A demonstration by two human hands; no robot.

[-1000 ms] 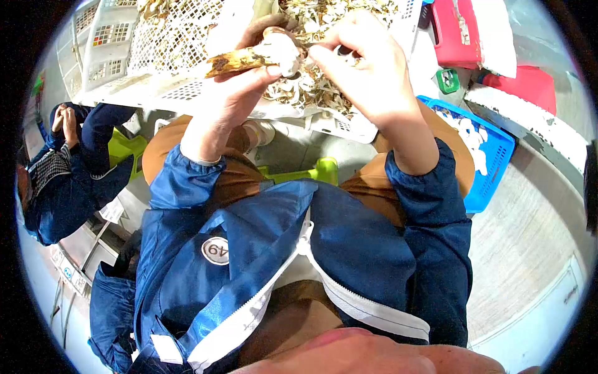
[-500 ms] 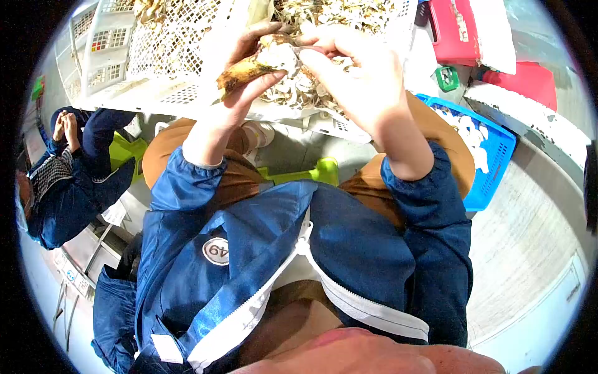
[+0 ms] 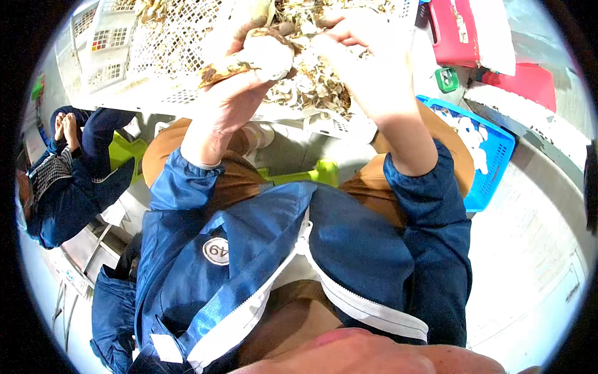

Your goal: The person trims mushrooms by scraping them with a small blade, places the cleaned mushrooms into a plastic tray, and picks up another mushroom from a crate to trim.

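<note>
My left hand (image 3: 233, 96) is closed around a pale, rounded piece (image 3: 274, 55) with a long brown and yellowish end (image 3: 221, 71); I cannot tell its kind for certain. The white side faces up, and the brown end sticks out to the left over the thumb. To the right, my right hand (image 3: 367, 62) is apart from the piece, its thumb and fingers drawn together. Glare hides whatever is between those fingertips. Both hands are over a white perforated crate (image 3: 180, 93), above a heap of thin, pale, dry-looking scraps (image 3: 321, 93).
At right, a blue basket (image 3: 492, 187) holds several white pieces (image 3: 470, 134). Beyond it are a red container (image 3: 445, 40) and a small green container (image 3: 446, 79). A lime-green stool (image 3: 324, 173) shows between my legs. Another person (image 3: 81, 168) sits at left, hands together.
My right hand has drawn away from the piece, up and to the right. My left hand has turned the piece, so more of its white side shows.
</note>
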